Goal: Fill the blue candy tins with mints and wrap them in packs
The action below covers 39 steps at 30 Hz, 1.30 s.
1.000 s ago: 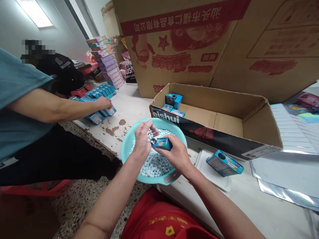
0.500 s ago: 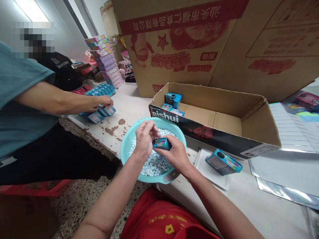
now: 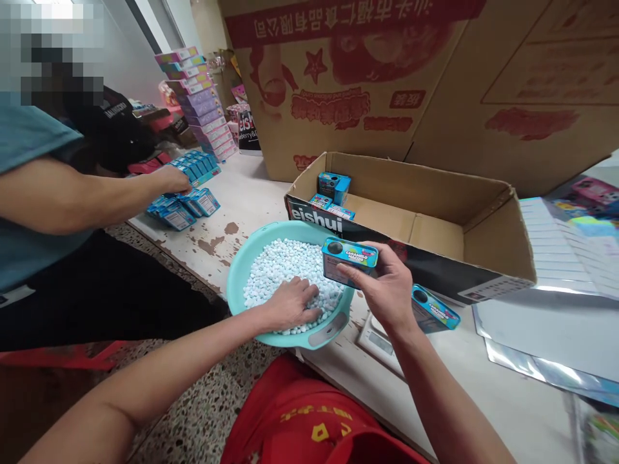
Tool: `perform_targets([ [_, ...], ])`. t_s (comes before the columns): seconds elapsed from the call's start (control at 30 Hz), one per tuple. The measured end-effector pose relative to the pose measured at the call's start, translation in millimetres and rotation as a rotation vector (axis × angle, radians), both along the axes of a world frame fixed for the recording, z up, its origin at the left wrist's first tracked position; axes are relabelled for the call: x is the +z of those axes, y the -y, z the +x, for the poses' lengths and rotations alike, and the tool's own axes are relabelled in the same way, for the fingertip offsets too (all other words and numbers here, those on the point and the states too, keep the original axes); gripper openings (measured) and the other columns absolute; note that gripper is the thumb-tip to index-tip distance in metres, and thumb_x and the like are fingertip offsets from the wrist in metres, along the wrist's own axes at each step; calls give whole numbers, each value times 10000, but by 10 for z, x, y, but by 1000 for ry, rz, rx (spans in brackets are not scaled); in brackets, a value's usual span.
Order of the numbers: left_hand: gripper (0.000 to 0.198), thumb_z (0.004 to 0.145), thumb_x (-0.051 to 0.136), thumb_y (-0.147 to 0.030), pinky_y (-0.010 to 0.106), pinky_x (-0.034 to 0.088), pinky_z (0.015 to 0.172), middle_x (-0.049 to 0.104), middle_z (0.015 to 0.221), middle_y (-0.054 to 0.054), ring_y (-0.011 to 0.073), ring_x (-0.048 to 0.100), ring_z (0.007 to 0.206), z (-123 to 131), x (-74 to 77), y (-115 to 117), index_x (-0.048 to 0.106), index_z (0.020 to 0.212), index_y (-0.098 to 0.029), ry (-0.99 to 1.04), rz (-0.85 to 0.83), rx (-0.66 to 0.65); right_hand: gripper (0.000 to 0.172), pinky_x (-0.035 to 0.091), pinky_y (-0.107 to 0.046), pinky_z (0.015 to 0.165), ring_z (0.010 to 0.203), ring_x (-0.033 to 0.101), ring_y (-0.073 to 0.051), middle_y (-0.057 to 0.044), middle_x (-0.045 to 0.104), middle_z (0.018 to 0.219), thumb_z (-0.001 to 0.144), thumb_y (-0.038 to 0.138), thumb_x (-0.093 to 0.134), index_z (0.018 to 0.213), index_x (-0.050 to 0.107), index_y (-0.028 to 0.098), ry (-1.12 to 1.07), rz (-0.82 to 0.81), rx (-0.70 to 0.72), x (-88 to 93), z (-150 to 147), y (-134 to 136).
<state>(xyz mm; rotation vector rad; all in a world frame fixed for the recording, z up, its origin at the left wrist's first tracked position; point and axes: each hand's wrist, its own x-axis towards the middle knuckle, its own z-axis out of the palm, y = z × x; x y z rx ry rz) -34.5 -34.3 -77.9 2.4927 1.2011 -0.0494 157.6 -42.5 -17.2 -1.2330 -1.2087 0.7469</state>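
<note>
My right hand (image 3: pixel 391 283) grips a blue candy tin (image 3: pixel 349 253) between thumb and fingers, held above the right rim of a turquoise basin (image 3: pixel 238 274). The tin's top, with a dark round spot and printed lettering, faces up. Small white and pale blue candies (image 3: pixel 271 261) fill the basin. My left hand (image 3: pixel 293 304) rests palm down on them with its fingers apart, the tips partly sunk among the candies. Behind my right wrist, a second blue tin (image 3: pixel 438 310) stands on a small white scale (image 3: pixel 380 343), partly covered by my forearm.
A long open carton (image 3: pixel 416 258) behind the basin holds several blue tins (image 3: pixel 333 187) at its left end. Large brown cardboard (image 3: pixel 348 84) rises behind it. At left, a co-worker's arm (image 3: pixel 97 200) reaches over rows of blue tins (image 3: pixel 193 167). Pale sheets (image 3: pixel 546 328) lie at right.
My left hand has moved from beside the tin down into the candies. My right hand has carried the tin right and up. The co-worker's hand has shifted left.
</note>
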Motion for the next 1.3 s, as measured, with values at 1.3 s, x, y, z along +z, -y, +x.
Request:
perform_targets([
  [1.3,418,673,726,-517,192,404,426,513,579,-34,76,515,468,223,542,-455,516,651,-157,1682,-274,962,265,448,-333,734,859,608,-230,-34,654,898,700,311,754,901,604,225,417,-18,264,-339,-476,-78],
])
